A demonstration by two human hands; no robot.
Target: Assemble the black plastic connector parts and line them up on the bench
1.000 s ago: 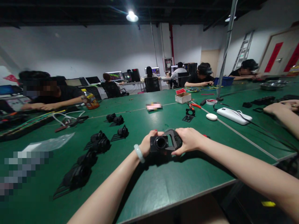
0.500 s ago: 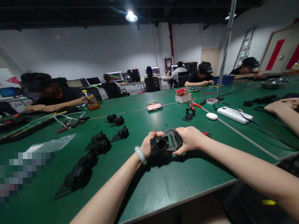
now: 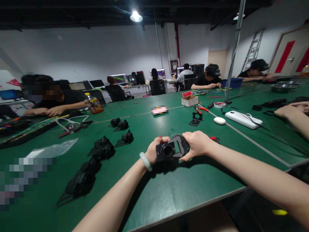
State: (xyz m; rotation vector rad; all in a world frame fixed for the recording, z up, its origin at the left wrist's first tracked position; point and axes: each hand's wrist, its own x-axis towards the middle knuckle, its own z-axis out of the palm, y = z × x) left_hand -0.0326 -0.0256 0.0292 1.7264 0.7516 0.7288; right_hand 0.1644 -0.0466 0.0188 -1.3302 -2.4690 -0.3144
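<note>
My left hand (image 3: 152,151), with a pale bangle at the wrist, grips a black camera module (image 3: 167,150) whose round lens barrel faces me. Closed on the other side, my right hand (image 3: 196,144) holds an adjustable wrench (image 3: 180,147). Its jaws lie against the module's right side; whether they clamp it I cannot tell. Both things are held just above the green table (image 3: 183,190). On the left, several similar black modules (image 3: 104,147) stand on flat slotted brackets. Beyond my right hand lies a loose black bracket (image 3: 196,119).
Pliers (image 3: 202,108) with orange handles lie beside a small box (image 3: 189,100). To the right are a white oval object (image 3: 219,120), a tape roll (image 3: 219,105) and a white power strip (image 3: 243,119) with cables. A metal pole (image 3: 233,54) rises behind. Other people sit around the table.
The view has shifted very slightly. Both hands keep the same hold on the module and the wrench, with no other visible movement.
</note>
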